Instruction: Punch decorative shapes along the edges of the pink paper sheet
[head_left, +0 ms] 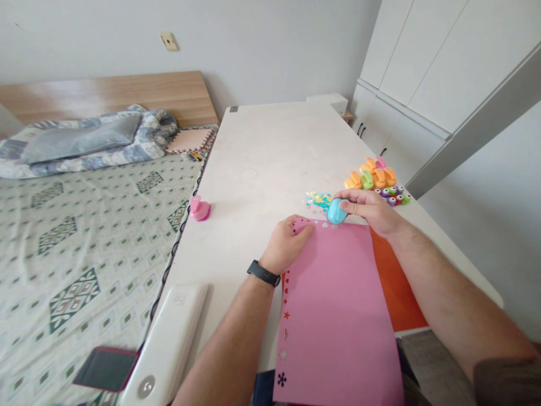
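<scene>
A pink sheet of paper point(333, 310) lies along the table's near end, with small shapes punched along its left and top edges. Gripped at its top left corner by my left hand point(289, 242), the sheet hangs over the near table edge. In my right hand point(372, 208) is a light blue craft punch point(337, 211), set at the sheet's top edge. Beneath the pink paper an orange sheet point(397, 282) shows on the right. Loose yellow, blue and pink paper cutouts point(319, 200) are scattered just beyond the punch.
Several orange and green craft punches point(378, 175) are grouped at the right, beside small round punches point(393, 196). A pink punch point(199, 208) stands at the left. Nearer lies a long white device point(169, 338); a phone point(107, 367) rests on the bed point(105, 242).
</scene>
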The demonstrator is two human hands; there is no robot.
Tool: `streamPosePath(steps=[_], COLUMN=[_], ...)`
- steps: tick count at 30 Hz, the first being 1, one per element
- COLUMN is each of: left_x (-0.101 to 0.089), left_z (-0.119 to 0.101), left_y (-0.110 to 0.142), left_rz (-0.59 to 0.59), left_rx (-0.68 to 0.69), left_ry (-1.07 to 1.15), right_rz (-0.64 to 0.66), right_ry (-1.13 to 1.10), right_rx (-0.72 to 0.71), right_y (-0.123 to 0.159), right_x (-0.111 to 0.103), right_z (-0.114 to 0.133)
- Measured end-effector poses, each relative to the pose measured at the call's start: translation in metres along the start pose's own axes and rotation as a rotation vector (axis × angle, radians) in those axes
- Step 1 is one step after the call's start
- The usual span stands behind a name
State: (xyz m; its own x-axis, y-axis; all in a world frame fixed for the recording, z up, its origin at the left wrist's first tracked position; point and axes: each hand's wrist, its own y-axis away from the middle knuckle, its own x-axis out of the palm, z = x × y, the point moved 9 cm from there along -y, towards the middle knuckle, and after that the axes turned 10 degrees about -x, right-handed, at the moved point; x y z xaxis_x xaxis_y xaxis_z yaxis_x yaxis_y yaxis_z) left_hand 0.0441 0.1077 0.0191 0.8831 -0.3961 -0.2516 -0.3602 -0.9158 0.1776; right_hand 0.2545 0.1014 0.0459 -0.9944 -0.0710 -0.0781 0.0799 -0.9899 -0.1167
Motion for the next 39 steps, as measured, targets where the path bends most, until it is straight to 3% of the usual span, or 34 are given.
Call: streamPosePath(steps=[4,8,14,22,26,31,39], left_x=[-0.001,-0.002,-0.003,-0.003,-0.003,-0.004,0.002], left_z=[0.000,0.000,-0.002,-0.005,-0.006,-0.006,-0.007], left_y=[0.000,0.000,0.002,0.003,0.004,0.004,0.005], left_rz=[-0.009,-0.013,-0.019,-0.021,-0.028,-0.037,0.033], left_rx=[-0.008,-0.004,-0.010,-0.018,-0.011,-0.010,0.000], left_ry=[0.000,-0.039,-0.088,-0.118,-0.130,-0.143,-0.108], right_rz=[-0.167,-0.235,-0.279,-0.272,-0.246,-0.325,-0.323], right_ry=[-0.045,-0.118,-0.123,0.213,0.276,0.309,0.270], right_rx=[-0.055,-0.092,-0.153,-0.374,-0.404,-0.511,-0.438], right_y=[-0.004,-0.007,-0.010,-0.008,-0.007,-0.002,-0.004], right_x=[-0.016,-0.020,-0.019,-0.015,-0.010,-0.011,-0.012], right_z=[-0.002,-0.004,-0.006,0.011,0.011,0.020,0.012])
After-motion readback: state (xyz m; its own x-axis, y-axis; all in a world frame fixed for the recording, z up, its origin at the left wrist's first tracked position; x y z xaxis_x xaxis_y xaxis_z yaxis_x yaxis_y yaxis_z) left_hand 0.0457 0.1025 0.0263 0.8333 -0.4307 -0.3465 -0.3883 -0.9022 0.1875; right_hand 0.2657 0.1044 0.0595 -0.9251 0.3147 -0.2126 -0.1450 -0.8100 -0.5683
